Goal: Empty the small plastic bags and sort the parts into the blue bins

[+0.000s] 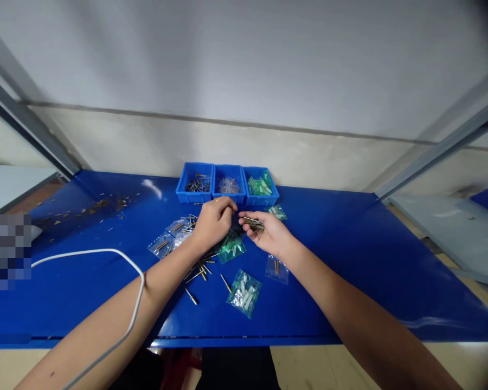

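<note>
My right hand is turned palm up and closed round a bunch of thin metal pins that look like blind rivets. Just left of it, my left hand has its fingers curled together, and whatever they pinch, if anything, is hidden. Loose rivets lie in a pile under and beside my left forearm, with one single rivet nearer the front. A green bag lies below my hands. Clear bags with brass-coloured pins are left of the pile.
Three joined blue bins stand by the wall: dark rivets in the left bin, clear bags in the middle bin, green bags in the right bin. Debris litters the table's far left. A white cable crosses my left forearm.
</note>
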Available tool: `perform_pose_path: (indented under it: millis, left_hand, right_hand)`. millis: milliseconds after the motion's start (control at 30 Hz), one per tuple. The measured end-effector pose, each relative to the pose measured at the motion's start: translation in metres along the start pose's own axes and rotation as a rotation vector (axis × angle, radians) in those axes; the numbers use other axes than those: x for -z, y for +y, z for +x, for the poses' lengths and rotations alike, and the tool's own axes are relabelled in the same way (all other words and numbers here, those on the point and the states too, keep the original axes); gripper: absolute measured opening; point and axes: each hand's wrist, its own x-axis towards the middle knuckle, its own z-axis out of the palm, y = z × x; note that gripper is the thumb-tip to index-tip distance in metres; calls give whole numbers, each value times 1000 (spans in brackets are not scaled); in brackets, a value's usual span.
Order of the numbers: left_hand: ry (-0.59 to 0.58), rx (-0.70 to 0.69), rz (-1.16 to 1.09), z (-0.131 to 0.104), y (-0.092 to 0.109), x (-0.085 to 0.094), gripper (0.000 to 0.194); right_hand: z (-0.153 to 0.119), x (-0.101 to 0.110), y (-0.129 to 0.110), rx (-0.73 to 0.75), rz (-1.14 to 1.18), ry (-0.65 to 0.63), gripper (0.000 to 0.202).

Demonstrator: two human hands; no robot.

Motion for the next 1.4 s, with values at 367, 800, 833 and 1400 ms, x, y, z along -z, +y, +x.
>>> perform_pose_path:
  millis: [367,800,833,1400]
  left_hand:
    - [-5,-45,4,-1,-1,-2,27]
    - [-26,-250,137,-6,3,-3,26]
    - [-21,-305,155,-7,6,-2,26]
    - [-111,-678,293,-28,36,-24,30]
  right_hand:
    - [-18,-25,-22,-55,96,113,42]
    - [-39,-64,-52,-132,124,309,66]
    - [-40,-67,-56,-122,138,323,65]
    - [79,-108,-126,-34,-501,306,32]
